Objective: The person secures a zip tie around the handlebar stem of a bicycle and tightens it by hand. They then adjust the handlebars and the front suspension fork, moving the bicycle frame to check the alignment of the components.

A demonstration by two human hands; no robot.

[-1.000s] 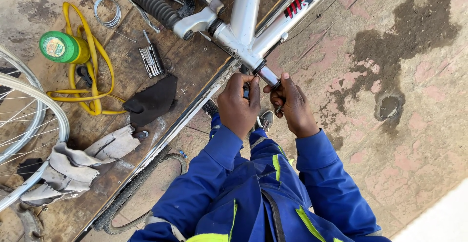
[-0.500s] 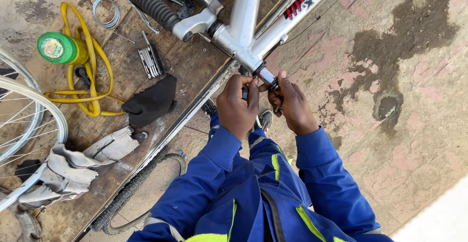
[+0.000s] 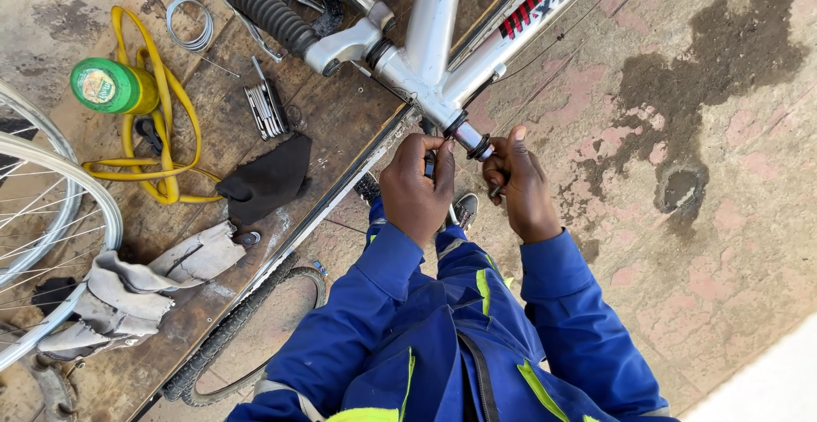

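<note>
Little changed since earlier frame: our hands stay at frame's lower shell, view nudged closer.

Far left: wheel [image 3: 34, 243] leaning at bench edge. Can [image 3: 112, 86] inside yellow hose [image 3: 162, 124] loop. Multi-tool [image 3: 265, 109], black rag [image 3: 268, 179] parked within reach.

Left hand [image 3: 417, 191]: fingers curled round small dark part under axle [image 3: 470, 139], steadying.

Right hand [image 3: 519, 185]: closed on thin tool by axle end.

Frame [image 3: 434, 43] overhangs bench [image 3: 340, 124], giving access.
</note>
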